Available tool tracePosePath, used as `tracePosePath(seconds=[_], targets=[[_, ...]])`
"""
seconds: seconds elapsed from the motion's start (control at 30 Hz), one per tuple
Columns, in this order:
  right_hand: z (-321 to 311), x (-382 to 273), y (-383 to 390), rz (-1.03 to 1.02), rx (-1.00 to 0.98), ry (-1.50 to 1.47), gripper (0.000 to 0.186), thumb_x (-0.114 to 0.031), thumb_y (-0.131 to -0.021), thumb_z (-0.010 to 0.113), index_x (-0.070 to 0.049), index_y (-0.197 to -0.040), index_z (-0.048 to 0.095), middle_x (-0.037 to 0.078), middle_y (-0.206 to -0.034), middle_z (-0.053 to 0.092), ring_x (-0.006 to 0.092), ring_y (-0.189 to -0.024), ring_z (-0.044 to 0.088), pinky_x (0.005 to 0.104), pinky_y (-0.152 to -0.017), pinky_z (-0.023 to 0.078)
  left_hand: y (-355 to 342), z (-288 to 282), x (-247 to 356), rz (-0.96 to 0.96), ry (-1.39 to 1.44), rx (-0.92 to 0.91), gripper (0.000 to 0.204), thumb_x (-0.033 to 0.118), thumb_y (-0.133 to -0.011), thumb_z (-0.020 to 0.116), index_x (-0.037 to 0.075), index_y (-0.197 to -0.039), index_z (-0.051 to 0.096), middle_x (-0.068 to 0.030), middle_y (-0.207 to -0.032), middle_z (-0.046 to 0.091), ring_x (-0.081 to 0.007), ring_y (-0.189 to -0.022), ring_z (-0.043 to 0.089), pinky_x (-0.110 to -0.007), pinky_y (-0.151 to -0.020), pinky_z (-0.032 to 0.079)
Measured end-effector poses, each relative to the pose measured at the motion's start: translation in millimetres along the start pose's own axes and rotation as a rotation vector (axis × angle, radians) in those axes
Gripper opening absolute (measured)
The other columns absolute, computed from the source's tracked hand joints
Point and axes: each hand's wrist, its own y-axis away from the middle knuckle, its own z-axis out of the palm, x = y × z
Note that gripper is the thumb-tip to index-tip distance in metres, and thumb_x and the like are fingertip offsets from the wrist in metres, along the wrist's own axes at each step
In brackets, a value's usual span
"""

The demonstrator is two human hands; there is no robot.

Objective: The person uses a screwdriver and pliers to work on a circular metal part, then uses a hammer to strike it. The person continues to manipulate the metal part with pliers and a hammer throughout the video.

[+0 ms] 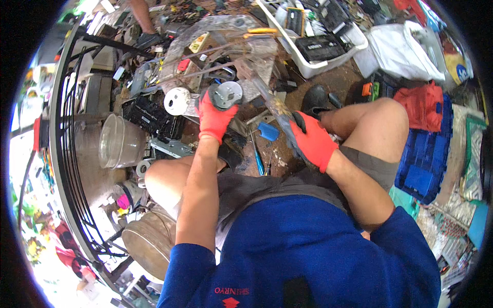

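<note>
My left hand (214, 117), in a red glove, is closed on a round grey metal part (227, 95) at the near side of a worn work block (226, 23). A round white part (176, 101) with holes in it lies just left of that hand. My right hand (312, 139), gloved in red and black, grips the wrapped handle of a hammer (275, 107). The hammer slants up and left, its blurred head above and to the right of the metal part. Between my legs lie a blue-handled screwdriver (258, 156) and a small blue plastic piece (268, 131).
A white bin (313, 66) of electronic scrap stands at the far right, beside a white sack (405, 51). A blue plastic case (423, 154) lies right of my knee. At left are a clear tub (120, 141), a black metal rack (67, 128) and another person's leg (142, 18).
</note>
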Motion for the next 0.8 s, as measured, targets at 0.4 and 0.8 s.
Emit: tracePosePath(seconds=[0.4, 0.8], targets=[[42.2, -3.8, -37.9, -0.081, 0.022, 0.33, 0.057, -0.04, -0.096, 0.058, 0.005, -0.131, 0.056, 0.033, -0.114, 0.065, 0.0461, -0.11, 0.063, 0.0479, -0.094, 0.05, 1.1, -2.3, 10.9, -0.068, -0.147, 0.0, 0.092, 0.038, -0.059, 0.09, 0.006, -0.137, 0.053, -0.0154, -0.132, 0.06, -0.0353, -0.127, 0.052, -0.045, -0.11, 0.039], [39.1, -8.7, -45.8, -0.04, -0.131, 0.293, 0.045, -0.03, -0.096, 0.06, 0.004, -0.125, 0.058, 0.031, -0.11, 0.066, 0.0432, -0.106, 0.065, 0.048, -0.09, 0.051, 11.8, -5.3, 11.7, -0.034, -0.149, 0.034, 0.089, 0.041, -0.059, 0.089, 0.012, -0.136, 0.055, -0.0153, -0.133, 0.06, -0.0371, -0.127, 0.052, -0.05, -0.11, 0.035]])
